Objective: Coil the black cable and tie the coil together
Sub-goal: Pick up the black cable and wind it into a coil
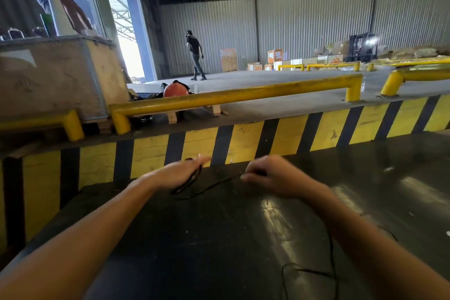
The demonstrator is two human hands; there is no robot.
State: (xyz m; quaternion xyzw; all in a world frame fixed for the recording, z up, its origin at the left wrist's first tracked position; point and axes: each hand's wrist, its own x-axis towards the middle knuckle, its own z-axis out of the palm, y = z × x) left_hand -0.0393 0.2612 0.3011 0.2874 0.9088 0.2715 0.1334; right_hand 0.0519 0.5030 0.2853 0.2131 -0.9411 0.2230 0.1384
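Observation:
A thin black cable (209,186) runs between my two hands above a dark glossy surface (219,238). My left hand (181,172) holds several loops of it, which hang from the fingers as a small coil (188,181). My right hand (270,175) is closed in a pinch on the strand a short way to the right. More loose cable (314,271) trails down under my right forearm and curls on the surface near the bottom edge. Both hands are blurred.
A yellow-and-black striped curb (243,141) rises just behind my hands, topped by yellow rail guards (231,96). A wooden crate (56,75) stands at the left with a person behind it. An orange helmet (175,90) lies beyond the rail; another person walks farther off.

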